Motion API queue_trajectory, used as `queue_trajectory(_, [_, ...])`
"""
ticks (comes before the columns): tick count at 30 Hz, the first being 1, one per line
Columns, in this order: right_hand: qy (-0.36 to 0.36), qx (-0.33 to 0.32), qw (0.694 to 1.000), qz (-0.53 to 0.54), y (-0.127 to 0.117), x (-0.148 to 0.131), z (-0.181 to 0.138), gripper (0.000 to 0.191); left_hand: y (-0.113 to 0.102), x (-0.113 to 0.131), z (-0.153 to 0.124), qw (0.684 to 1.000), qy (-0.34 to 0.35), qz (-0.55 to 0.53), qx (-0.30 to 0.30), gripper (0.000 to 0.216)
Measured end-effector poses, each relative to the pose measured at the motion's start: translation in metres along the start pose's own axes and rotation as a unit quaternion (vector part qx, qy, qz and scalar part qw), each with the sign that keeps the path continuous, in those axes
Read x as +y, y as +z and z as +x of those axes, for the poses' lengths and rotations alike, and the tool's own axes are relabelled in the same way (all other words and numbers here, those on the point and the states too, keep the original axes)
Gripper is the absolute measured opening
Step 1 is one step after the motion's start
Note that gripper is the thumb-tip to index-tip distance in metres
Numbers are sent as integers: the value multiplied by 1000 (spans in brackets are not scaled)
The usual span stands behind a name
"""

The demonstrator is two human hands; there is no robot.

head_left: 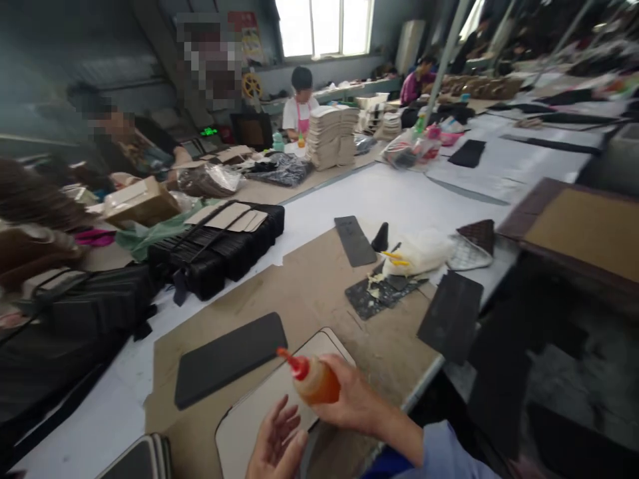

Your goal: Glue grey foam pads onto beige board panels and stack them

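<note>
My right hand (352,399) is wrapped round a squeeze bottle (319,380) with a red nozzle and amber liquid inside. The bottle is tilted, its tip pointing to the upper left. Low in the view, my left hand (279,439) has its fingers apart and holds nothing. Beneath both hands lies a pale panel (244,426) with rounded corners and a dark edge. A dark grey rounded panel (229,359) rests just beyond it on the brown board (200,326). At the lower left edge is a stack of similar dark-edged panels (144,459).
Bundled black pieces (219,246) line the left. Ahead lie a grey strip (354,239), a small black cone-shaped object (381,237), a white plastic bag (422,253) and a glue-smeared dark piece (369,299). A dark sheet (452,316) overhangs the right edge. Other people sit at the far side.
</note>
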State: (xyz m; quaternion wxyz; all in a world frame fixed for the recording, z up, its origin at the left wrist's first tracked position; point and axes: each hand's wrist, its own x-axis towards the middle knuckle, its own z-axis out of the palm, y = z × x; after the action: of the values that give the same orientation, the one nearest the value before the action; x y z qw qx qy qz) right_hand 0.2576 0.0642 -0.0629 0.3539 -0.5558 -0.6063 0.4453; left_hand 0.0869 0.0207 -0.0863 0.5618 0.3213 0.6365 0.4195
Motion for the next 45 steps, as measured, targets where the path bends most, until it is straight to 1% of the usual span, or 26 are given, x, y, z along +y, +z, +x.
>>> queue_trajectory(3, [-3,-38,999,-30,22,-24,-23,48,-12,8,-2,999,-22,12,-31,79])
queue_trajectory(6, [22,-60,998,-31,36,-33,-41,66,-35,9,-1,996,-82,-9,-28,79])
queue_trajectory(8, [33,-53,998,-4,43,-35,-48,79,-46,11,-3,990,-127,-50,-29,84])
queue_trajectory(10, [8,-34,999,19,51,-36,-52,91,-50,19,-8,985,-140,-95,-31,85])
queue_trajectory(11, [-16,-16,1000,22,55,-36,-54,91,-49,24,-13,984,-131,-116,-34,83])
queue_trajectory(13, [-56,30,998,20,61,-35,-58,80,-45,34,-25,983,-93,-148,-53,76])
queue_trajectory(14, [-51,54,997,26,62,-34,-59,71,-42,37,-30,982,-75,-154,-79,72])
queue_trajectory(16, [6,92,994,65,60,-29,-61,56,-39,36,-35,978,-55,-141,-143,68])
queue_trajectory(17, [50,102,989,98,57,-25,-60,54,-40,31,-34,978,-49,-120,-163,67])
queue_trajectory(18, [96,107,980,138,53,-21,-60,55,-43,23,-31,982,-40,-86,-166,65])
queue_trajectory(19, [139,107,968,177,49,-17,-59,57,-48,11,-28,988,-21,-38,-148,60])
queue_trajectory(20, [177,105,956,209,46,-13,-58,58,-55,-2,-24,993,12,23,-114,53])
queue_trajectory(21, [208,103,944,232,44,-10,-58,59,-63,-16,-20,992,57,90,-70,45])
queue_trajectory(22, [235,100,935,247,42,-7,-58,58,-72,-31,-16,981,110,160,-26,38])
queue_trajectory(23, [257,97,927,256,42,-5,-59,57,-81,-45,-12,960,162,226,11,34])
queue_trajectory(25, [285,85,915,273,46,-3,-62,55,-99,-69,-5,910,239,335,53,37])
queue_trajectory(27, [308,60,899,306,52,-2,-63,52,-112,-86,2,866,277,411,68,44])
queue_trajectory(28, [320,46,889,325,57,-2,-64,51,-116,-91,5,849,289,438,68,46])
queue_trajectory(30, [342,28,866,363,65,-2,-64,49,-121,-99,9,826,309,468,62,46])
queue_trajectory(32, [352,25,853,386,73,-2,-63,48,-122,-103,13,814,328,476,49,43])
queue_trajectory(34, [345,25,860,375,80,-3,-60,53,-121,-104,15,809,344,476,37,39])
queue_trajectory(36, [325,23,887,327,85,-5,-54,58,-119,-104,17,805,355,475,28,37])
queue_trajectory(39, [283,35,937,201,92,-8,-43,60,-116,-102,19,800,365,476,17,34])
queue_trajectory(41, [248,49,961,109,95,-10,-36,60,-117,-100,20,797,370,477,12,32])
queue_trajectory(43, [211,49,975,36,98,-11,-30,59,-119,-98,21,795,374,477,9,29])
queue_trajectory(45, [178,44,983,-14,103,-12,-26,55,-122,-97,23,796,380,471,7,28])
